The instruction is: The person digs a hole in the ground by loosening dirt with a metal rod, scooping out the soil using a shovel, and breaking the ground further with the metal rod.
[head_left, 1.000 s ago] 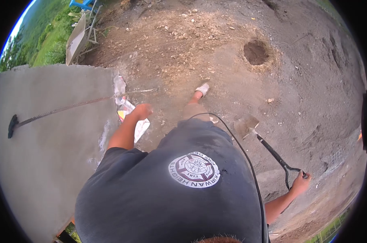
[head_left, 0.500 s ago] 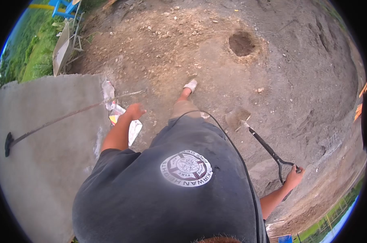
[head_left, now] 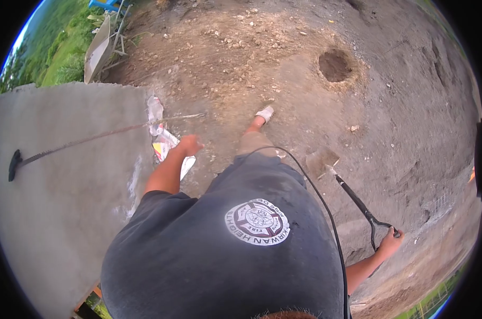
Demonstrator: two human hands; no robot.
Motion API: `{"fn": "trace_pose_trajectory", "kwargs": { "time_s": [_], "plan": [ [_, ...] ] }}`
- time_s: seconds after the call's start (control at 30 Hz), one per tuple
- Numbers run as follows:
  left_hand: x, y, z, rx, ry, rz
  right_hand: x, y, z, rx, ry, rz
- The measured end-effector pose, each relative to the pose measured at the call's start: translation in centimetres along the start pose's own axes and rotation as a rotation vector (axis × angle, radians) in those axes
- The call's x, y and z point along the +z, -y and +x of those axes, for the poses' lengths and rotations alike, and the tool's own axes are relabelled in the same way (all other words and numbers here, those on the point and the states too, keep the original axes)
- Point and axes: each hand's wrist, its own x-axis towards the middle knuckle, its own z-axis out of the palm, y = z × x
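My right hand [head_left: 391,242] is wrapped round the D-shaped grip of a shovel [head_left: 355,201]. The shovel's dark shaft slants away from me, its dirt-coated blade [head_left: 321,161] low over or on the ground; contact is hard to judge. My left hand [head_left: 189,145] hangs out in front on the other side, holding nothing, fingers loosely apart and a little blurred. Below it, crumpled white bags [head_left: 166,141] with red and yellow print lie by the slab's edge. A long thin rod [head_left: 92,137] with a black crosspiece [head_left: 15,165] lies across the concrete slab [head_left: 65,212].
A round hole [head_left: 335,65] opens in the dirt ahead. Loose stones [head_left: 214,48] are scattered over the ground. A tipped wheelbarrow [head_left: 98,53] leans at the slab's far edge by green vegetation. A black cable [head_left: 320,196] runs down over my shirt. Wire mesh [head_left: 437,207] shows at right.
The view has turned slightly, so the hole, slab and bags sit farther right in the picture. My right hand keeps its grip on the shovel; the left stays empty.
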Motion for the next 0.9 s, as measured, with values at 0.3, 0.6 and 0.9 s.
{"fn": "trace_pose_trajectory", "kwargs": {
  "time_s": [0.3, 0.6, 0.9],
  "plan": [
    [0.6, -0.1, -0.7, -0.007, -0.029, 0.048, 0.2, -0.1, 0.2, -0.036, -0.030, -0.033],
    [-2.7, -2.2, -1.0, -0.004, 0.063, 0.139, -0.9, 0.8, -1.0, -0.028, -0.046, 0.013],
    [-4.7, -3.0, 1.8, 0.043, 0.012, 0.177, -1.4, 1.3, -2.3, -0.019, -0.087, 0.083]
  ]
}}
